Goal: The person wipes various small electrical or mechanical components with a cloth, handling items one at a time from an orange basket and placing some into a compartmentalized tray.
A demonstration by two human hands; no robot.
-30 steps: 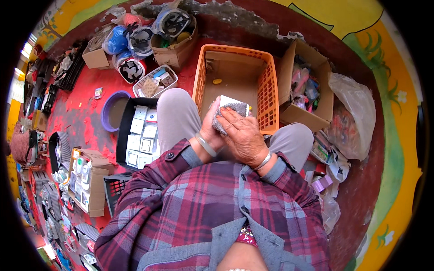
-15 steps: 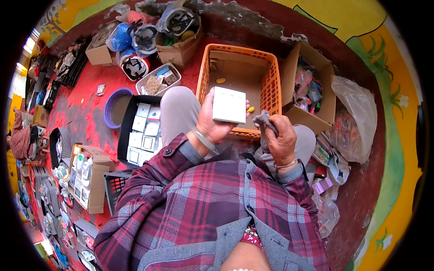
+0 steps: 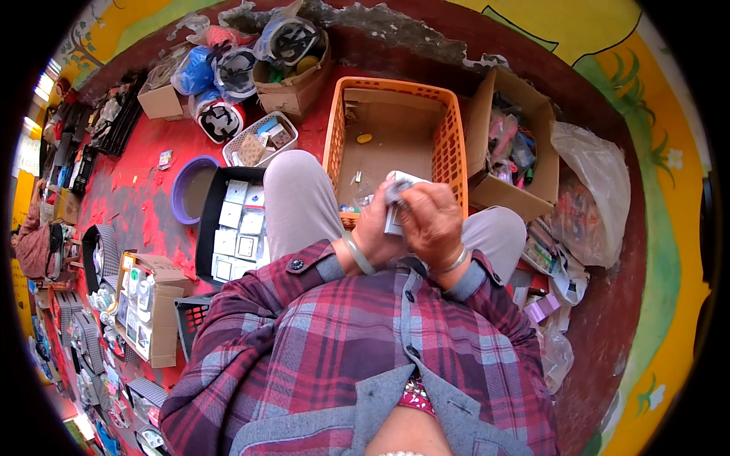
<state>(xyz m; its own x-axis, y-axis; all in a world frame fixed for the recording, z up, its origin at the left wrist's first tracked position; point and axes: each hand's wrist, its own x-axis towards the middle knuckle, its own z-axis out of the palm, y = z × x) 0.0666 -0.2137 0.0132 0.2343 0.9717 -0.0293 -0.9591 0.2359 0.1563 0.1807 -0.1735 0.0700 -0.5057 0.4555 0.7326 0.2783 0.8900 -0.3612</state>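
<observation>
In front of my lap, my left hand (image 3: 369,232) grips a white square wall switch (image 3: 393,223) by its side, fingers wrapped round it. My right hand (image 3: 433,220) is closed on a crumpled grey cloth (image 3: 395,191) and presses it against the switch's upper part. Both hands cover much of the switch. Just beyond them stands an orange plastic basket (image 3: 395,83) lined with cardboard, with a yellow oval piece (image 3: 364,139) and a few small bits inside. Left of my knee, a black tray (image 3: 207,242) holds several white square switch plates (image 3: 228,215).
A cardboard box (image 3: 527,201) of colourful items and a clear plastic bag (image 3: 593,182) stand right. Leftward are a purple basin (image 3: 182,190), a small white basket (image 3: 266,157) and a carton (image 3: 163,334) of white fittings. Bagged helmets (image 3: 221,119) sit at the back left.
My right hand has moved left with the cloth onto the switch. The switch has come nearer my body and tilted, its face turned from full view.
</observation>
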